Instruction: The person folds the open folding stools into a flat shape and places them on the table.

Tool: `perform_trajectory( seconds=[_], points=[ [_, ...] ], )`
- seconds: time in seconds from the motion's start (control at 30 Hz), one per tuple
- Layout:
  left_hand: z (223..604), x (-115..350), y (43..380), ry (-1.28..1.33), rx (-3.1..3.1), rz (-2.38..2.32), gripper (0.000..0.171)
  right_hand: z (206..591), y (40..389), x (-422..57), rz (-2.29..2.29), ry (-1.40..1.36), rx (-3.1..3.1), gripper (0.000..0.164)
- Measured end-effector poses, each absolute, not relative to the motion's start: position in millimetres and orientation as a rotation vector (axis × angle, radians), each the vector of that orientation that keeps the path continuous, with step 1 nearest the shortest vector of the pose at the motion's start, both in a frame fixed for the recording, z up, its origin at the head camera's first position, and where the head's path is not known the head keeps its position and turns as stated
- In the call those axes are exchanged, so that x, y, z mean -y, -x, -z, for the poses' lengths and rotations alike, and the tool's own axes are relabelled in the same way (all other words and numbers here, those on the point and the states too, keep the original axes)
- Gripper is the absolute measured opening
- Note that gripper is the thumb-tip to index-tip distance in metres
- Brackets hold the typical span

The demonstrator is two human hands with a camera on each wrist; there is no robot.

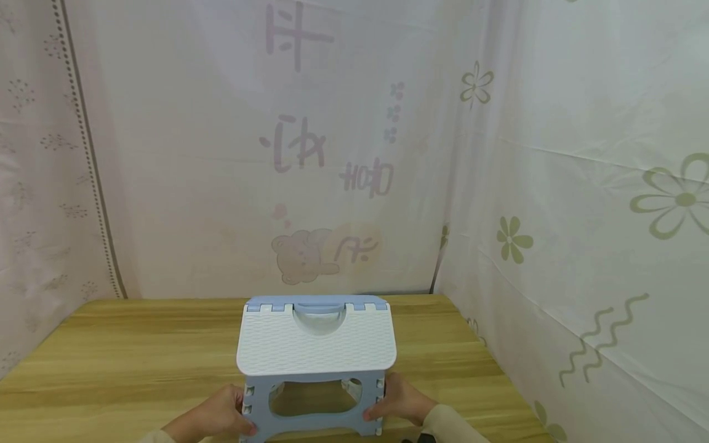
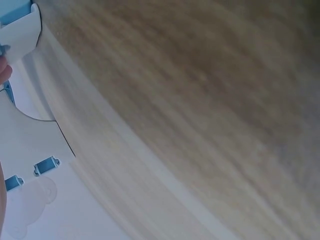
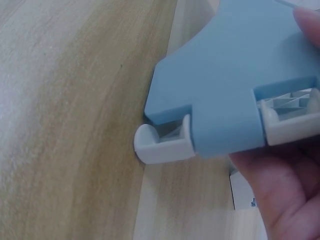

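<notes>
A blue and white folding step stool (image 1: 316,351) stands unfolded on the wooden table, its white textured top tilted toward me and a blue handle at the back edge. My left hand (image 1: 224,412) grips the lower left side of its blue front leg panel, thumb on the front face. On the opposite side my right hand (image 1: 401,399) holds the same panel, thumb in front and fingers behind. The right wrist view shows the blue leg (image 3: 220,90) with its white hinge pieces, and part of the right hand (image 3: 285,190) around it. Only fingertips of the left hand (image 2: 4,70) show in the left wrist view.
The wood-grain table (image 1: 149,351) spreads around the stool to both sides and behind it. A pale printed curtain (image 1: 194,184) hangs at the back, with another flowered curtain (image 1: 581,246) along the right edge.
</notes>
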State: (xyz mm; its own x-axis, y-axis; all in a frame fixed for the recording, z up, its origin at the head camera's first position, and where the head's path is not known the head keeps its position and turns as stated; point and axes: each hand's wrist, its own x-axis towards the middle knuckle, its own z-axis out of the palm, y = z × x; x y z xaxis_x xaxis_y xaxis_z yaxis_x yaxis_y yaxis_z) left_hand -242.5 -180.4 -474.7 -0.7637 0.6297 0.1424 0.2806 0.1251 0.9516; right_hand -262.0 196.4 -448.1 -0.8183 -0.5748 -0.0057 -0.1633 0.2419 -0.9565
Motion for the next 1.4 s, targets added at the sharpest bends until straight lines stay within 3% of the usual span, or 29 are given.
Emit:
perform_trajectory(
  seconds=[1.4],
  points=[
    [473.7, 182.2, 243.8, -0.879, -2.132, -1.629, 0.031, 447.2, 259.2, -195.0, 1.593, 0.642, -2.117, 0.066]
  ],
)
